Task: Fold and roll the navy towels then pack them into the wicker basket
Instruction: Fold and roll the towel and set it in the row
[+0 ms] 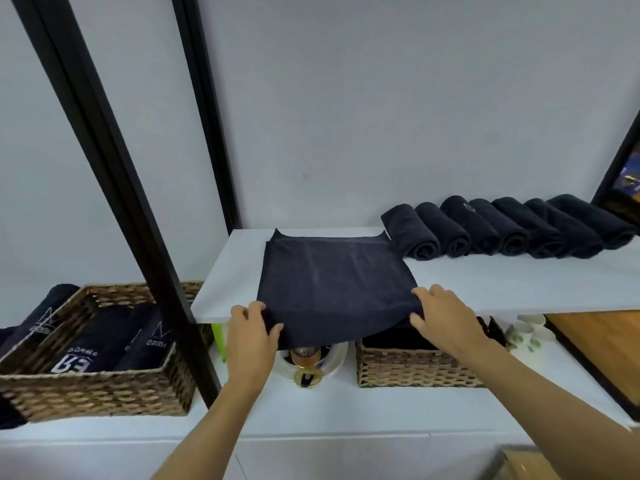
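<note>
A navy towel [329, 275] lies folded flat on the white shelf [519, 289], its near edge hanging over the shelf's front. My left hand [251, 336] pinches the towel's near left corner. My right hand [441, 315] grips the near right corner. Several rolled navy towels [509, 230] stand in a row at the back right of the shelf. A wicker basket [415, 370] sits below the shelf under my right hand, with dark cloth inside. A second wicker basket [93, 386] at the left holds rolled navy towels with white lettering.
A black metal post [114, 174] slants across the left. On the lower white counter [311, 407] stand a white plate with a bottle [306, 362], a green object and white cups [530, 332]. A wooden panel is at the right.
</note>
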`<state>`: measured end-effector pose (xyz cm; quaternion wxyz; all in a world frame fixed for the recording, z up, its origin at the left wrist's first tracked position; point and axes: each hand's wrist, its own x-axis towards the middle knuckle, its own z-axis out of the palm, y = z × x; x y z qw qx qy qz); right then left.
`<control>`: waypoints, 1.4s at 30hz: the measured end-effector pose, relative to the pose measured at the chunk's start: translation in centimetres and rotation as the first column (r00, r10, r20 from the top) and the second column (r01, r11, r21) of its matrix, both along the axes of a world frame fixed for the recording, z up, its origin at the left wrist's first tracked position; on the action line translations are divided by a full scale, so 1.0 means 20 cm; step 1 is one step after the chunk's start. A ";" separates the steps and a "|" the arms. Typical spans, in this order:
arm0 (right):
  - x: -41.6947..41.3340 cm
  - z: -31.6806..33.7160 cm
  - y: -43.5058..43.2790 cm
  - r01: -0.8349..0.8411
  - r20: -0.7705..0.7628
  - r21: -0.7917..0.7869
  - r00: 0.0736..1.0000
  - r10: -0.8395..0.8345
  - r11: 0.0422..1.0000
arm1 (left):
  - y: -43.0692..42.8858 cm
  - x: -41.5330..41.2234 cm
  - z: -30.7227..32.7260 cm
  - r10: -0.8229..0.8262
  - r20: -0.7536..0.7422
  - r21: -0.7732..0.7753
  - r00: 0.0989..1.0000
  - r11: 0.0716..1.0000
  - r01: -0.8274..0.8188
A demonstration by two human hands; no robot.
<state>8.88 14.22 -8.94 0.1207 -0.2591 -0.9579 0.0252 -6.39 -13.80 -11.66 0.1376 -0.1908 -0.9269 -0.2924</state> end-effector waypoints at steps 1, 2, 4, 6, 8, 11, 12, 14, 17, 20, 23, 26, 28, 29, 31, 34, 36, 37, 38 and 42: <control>0.00 -0.02 -0.01 0.057 -0.024 -0.102 0.998 -0.060 0.993 | 0.01 0.03 0.01 0.055 0.121 0.127 0.991 0.989 -0.070; 0.00 -0.03 -0.02 0.099 -0.051 -0.203 0.992 -0.111 0.974 | 0.02 0.05 0.01 0.097 0.219 0.228 0.971 0.963 -0.147; -0.01 -0.04 -0.03 0.136 -0.117 -0.375 0.974 -0.192 0.917 | 0.03 0.04 -0.01 0.105 0.392 0.366 0.914 0.894 -0.260; -0.02 -0.04 -0.05 0.112 -0.179 -0.504 0.956 -0.231 0.857 | 0.04 0.03 -0.05 -0.056 0.543 0.506 0.838 0.818 -0.274; -0.02 -0.02 -0.07 0.085 -0.201 -0.632 0.942 -0.269 0.770 | 0.03 0.03 -0.07 -0.211 0.615 0.594 0.760 0.758 -0.269; 0.00 0.03 -0.10 0.032 -0.199 -0.831 0.915 -0.350 0.556 | 0.01 0.04 -0.01 -0.274 0.624 0.656 0.732 0.692 -0.301; 0.01 0.06 -0.11 0.030 -0.181 -0.864 0.913 -0.366 0.502 | 0.00 0.04 0.03 -0.286 0.618 0.682 0.732 0.659 -0.319; 0.02 0.11 -0.09 0.056 -0.142 -0.887 0.912 -0.385 0.459 | -0.03 0.03 0.11 -0.291 0.599 0.719 0.746 0.606 -0.340; 0.04 0.18 -0.05 0.079 -0.039 -0.957 0.917 -0.396 0.278 | -0.06 -0.01 0.25 -0.303 0.560 0.770 0.771 0.534 -0.349; 0.06 0.25 -0.01 0.085 0.074 -0.996 0.946 -0.315 0.019 | -0.05 -0.04 0.38 -0.319 0.528 0.798 0.787 0.503 -0.332; 0.00 0.33 0.03 -0.032 0.003 -0.994 0.945 -0.328 -0.102 | -0.01 -0.10 0.50 -0.332 0.514 0.815 0.791 0.476 -0.330; -0.17 0.48 0.11 -0.227 -0.173 -0.970 0.896 -0.409 -0.086 | 0.07 -0.24 0.63 -0.360 0.514 0.833 0.779 0.425 -0.353; -0.33 0.60 0.17 -0.309 -0.264 -0.951 0.862 -0.433 -0.035 | 0.15 -0.37 0.73 -0.400 0.513 0.840 0.760 0.419 -0.346; -0.41 0.66 0.20 -0.347 -0.302 -0.938 0.840 -0.451 -0.018 | 0.19 -0.44 0.79 -0.414 0.514 0.837 0.751 0.435 -0.333; -0.59 0.78 0.27 -0.416 -0.371 -0.909 0.793 -0.484 0.015 | 0.28 -0.59 0.91 -0.427 0.510 0.826 0.747 0.484 -0.287; -0.83 0.99 0.37 -0.501 -0.467 -0.863 0.737 -0.489 0.069 | 0.42 -0.80 1.11 -0.422 0.459 0.834 0.782 0.508 -0.216; -0.94 1.14 0.42 -0.559 -0.543 -0.820 0.695 -0.471 0.120 | 0.50 -0.90 1.24 -0.424 0.381 0.870 0.822 0.465 -0.163; -0.98 1.22 0.44 -0.592 -0.584 -0.792 0.667 -0.463 0.146 | 0.52 -0.94 1.31 -0.432 0.336 0.894 0.837 0.426 -0.138; -1.00 1.29 0.45 -0.625 -0.620 -0.763 0.636 -0.459 0.165 | 0.54 -0.97 1.37 -0.440 0.292 0.915 0.849 0.387 -0.114; -0.94 1.47 0.42 -0.717 -0.726 -0.657 0.516 -0.455 0.234 | 0.51 -0.94 1.54 -0.472 0.132 0.969 0.872 0.248 -0.012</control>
